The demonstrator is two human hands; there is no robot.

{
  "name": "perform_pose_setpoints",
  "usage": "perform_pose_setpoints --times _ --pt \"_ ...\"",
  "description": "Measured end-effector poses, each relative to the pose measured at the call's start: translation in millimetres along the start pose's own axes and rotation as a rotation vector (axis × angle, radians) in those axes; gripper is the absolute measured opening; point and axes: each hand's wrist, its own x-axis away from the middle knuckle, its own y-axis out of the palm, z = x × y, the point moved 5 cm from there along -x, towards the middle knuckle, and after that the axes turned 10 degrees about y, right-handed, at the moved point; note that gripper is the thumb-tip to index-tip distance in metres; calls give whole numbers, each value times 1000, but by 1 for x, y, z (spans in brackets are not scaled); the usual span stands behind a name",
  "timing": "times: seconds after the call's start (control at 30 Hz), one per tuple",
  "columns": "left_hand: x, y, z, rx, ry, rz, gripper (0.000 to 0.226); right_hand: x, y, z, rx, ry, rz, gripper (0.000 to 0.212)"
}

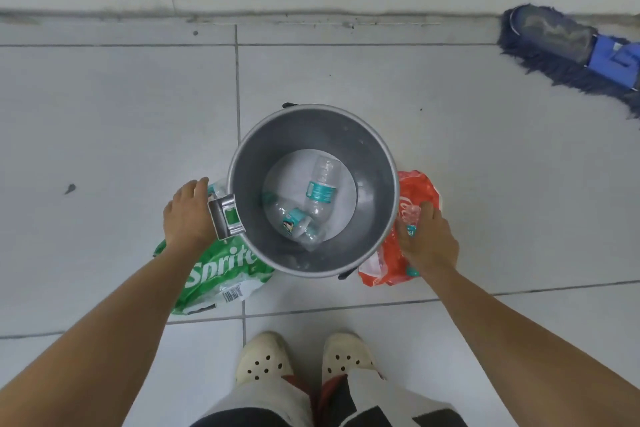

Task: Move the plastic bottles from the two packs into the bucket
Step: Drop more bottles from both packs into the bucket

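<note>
A grey bucket point(374, 163) stands on the tiled floor in front of my feet. On its bottom lie clear plastic bottles with teal labels point(320, 189), one upright in the picture and others crossed below it. A green Sprite pack point(221, 274) lies left of the bucket. My left hand point(188, 215) is over the pack's far end, closed on a clear bottle point(215, 191) beside the bucket's rim. A red pack point(417, 194) lies on the right. My right hand point(427, 239) rests on it, wrapped around a bottle point(412, 220) with a teal cap.
A blue dust mop point(568, 48) lies on the floor at the far right. A wall base runs across the top. My two feet in cream clogs point(304, 359) stand just behind the bucket. A metal handle bracket point(227, 217) sticks out on the bucket's left.
</note>
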Motion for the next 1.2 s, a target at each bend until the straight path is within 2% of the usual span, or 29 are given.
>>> perform_pose_setpoints --times 0.17,0.23,0.3,0.4,0.47,0.57,0.63,0.73,0.83,1.0,1.2 --pt "-19 16 9 72 38 13 40 -16 33 0 75 60 -64 72" --pt "-22 20 9 131 15 7 32 -21 36 2 104 99 -57 73" --pt "-21 21 8 91 33 18 28 -25 37 7 49 160 -76 72" --pt "-18 18 1 14 68 51 34 -29 38 12 -35 211 -147 72" --pt "-14 11 -6 28 32 113 40 -27 37 13 -62 210 -166 72" --pt "2 -13 -17 264 -86 299 44 -16 19 16 -197 241 -122 64" --pt "15 -33 -22 443 -153 418 52 -7 1 18 -268 277 -96 66" --pt "36 -69 -26 552 -208 525 55 10 -35 11 -356 286 -80 71" --pt "63 -100 -13 674 -226 538 51 28 -76 0 -517 270 -64 68" --pt "109 -135 44 820 -150 444 46 69 -147 -40 -692 152 -12 57" --pt "139 -176 94 895 -130 396 45 113 -205 -85 -759 20 -67 60"
